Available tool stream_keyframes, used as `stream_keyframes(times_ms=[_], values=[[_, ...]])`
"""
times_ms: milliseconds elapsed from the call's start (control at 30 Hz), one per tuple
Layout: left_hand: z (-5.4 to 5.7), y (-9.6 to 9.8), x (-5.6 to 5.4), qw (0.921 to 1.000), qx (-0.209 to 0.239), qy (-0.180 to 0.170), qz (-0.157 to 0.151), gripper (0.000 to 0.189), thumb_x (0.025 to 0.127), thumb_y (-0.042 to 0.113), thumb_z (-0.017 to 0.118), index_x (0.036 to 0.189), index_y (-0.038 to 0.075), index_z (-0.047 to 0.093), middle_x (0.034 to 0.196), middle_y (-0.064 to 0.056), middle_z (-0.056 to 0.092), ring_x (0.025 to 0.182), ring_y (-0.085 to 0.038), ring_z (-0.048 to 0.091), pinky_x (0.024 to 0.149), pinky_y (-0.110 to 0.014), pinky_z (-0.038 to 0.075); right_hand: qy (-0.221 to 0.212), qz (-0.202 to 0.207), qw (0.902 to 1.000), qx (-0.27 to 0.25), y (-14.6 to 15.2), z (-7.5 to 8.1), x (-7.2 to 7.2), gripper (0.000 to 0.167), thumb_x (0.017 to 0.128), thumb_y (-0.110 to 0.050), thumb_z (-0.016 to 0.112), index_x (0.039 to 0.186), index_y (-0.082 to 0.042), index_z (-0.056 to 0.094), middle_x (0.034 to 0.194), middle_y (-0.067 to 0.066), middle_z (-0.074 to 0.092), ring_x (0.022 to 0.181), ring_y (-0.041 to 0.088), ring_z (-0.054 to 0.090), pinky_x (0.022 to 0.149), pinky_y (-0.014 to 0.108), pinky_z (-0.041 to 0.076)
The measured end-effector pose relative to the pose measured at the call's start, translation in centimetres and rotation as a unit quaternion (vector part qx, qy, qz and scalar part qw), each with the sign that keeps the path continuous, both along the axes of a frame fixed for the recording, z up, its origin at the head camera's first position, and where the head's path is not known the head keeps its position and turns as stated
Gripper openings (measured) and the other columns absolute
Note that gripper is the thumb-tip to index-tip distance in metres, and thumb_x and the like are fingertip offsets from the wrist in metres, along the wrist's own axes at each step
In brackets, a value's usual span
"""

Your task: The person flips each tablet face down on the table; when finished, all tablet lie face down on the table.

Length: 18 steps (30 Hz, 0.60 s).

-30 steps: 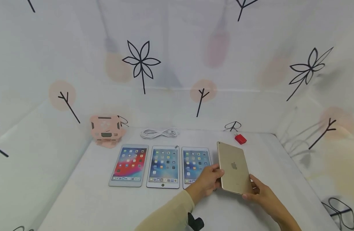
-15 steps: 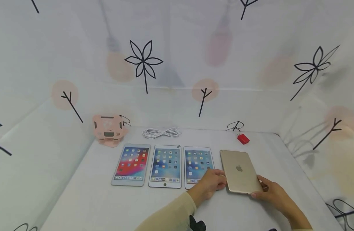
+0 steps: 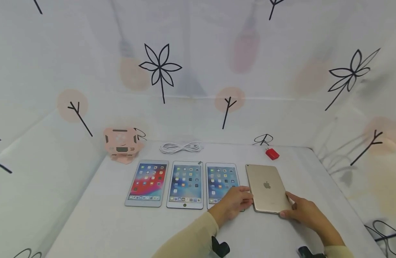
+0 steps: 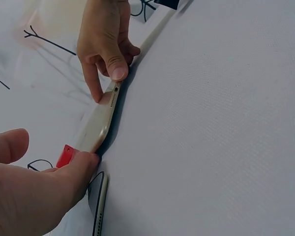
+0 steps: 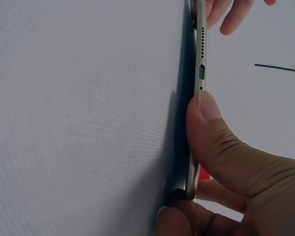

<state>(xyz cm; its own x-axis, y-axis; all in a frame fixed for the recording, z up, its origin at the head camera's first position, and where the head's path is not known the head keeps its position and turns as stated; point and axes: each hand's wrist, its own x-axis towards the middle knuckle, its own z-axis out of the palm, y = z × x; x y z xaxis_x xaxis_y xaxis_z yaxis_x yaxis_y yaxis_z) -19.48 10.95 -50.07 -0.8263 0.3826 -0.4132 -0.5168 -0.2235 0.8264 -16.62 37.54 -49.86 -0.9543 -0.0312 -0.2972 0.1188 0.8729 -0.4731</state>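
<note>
A gold tablet (image 3: 267, 190) lies back side up at the right end of a row of tablets. My right hand (image 3: 302, 211) grips its lower right corner; in the right wrist view, the thumb (image 5: 206, 118) presses the edge beside the charging port and fingers reach under the corner. My left hand (image 3: 235, 202) holds the tablet's left edge near the bottom, with fingertips on either side of it; part of this grip is hidden. A narrow dark shadow runs beneath the tablet's edge. The left forearm and hand partly cover a white tablet (image 3: 221, 177) with a lit-looking screen.
Two more white tablets, a middle one (image 3: 185, 182) and a left one (image 3: 147, 182), lie screen up. Behind them are a coiled white cable (image 3: 180, 147), a pink case (image 3: 122, 143) and a red charger plug (image 3: 272, 154). Patterned cloth (image 3: 191, 118) hangs around the white tabletop (image 3: 120, 229).
The gold tablet has come down from a tilted, raised position to lie nearly flat on the table. Both hands have stayed at its edges, and the right hand has shifted slightly right.
</note>
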Motion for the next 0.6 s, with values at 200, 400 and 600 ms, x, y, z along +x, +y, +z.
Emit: stream_keyframes(times_ms=[200,400,600], values=[[0.3,-0.3,0.1,0.9997,0.002,0.006,-0.023,0.044,0.094,0.000,0.064,0.137,-0.004,0.058,0.112,-0.015,0.070,0.094,-0.019,0.066,0.097,-0.038,0.056,-0.002,0.005,0.9996,0.027,0.0,0.1,0.0,0.113,0.073,-0.058,0.084,0.146,0.015,0.037,0.087,0.013,0.066,0.079,0.024,0.058,0.070,0.044,0.052],[0.4,-0.3,0.2,0.9995,0.007,0.010,-0.031,0.048,0.095,0.004,0.065,0.141,-0.004,0.054,0.117,-0.014,0.068,0.101,-0.021,0.065,0.102,-0.041,0.053,-0.016,0.018,0.9975,0.067,-0.2,0.0,-0.2,0.114,0.074,-0.063,0.081,0.146,0.014,0.038,0.126,0.043,0.057,0.116,0.058,0.057,0.093,0.067,0.047],[1.2,-2.3,0.0,0.9942,-0.088,0.062,-0.002,0.039,0.095,0.008,0.064,0.132,-0.003,0.062,0.109,-0.013,0.067,0.098,-0.022,0.066,0.091,-0.034,0.058,0.007,-0.016,0.9969,0.077,-1.2,0.8,0.5,0.107,0.080,-0.064,0.076,0.145,0.013,0.040,0.120,0.039,0.061,0.102,0.053,0.063,0.079,0.061,0.053]])
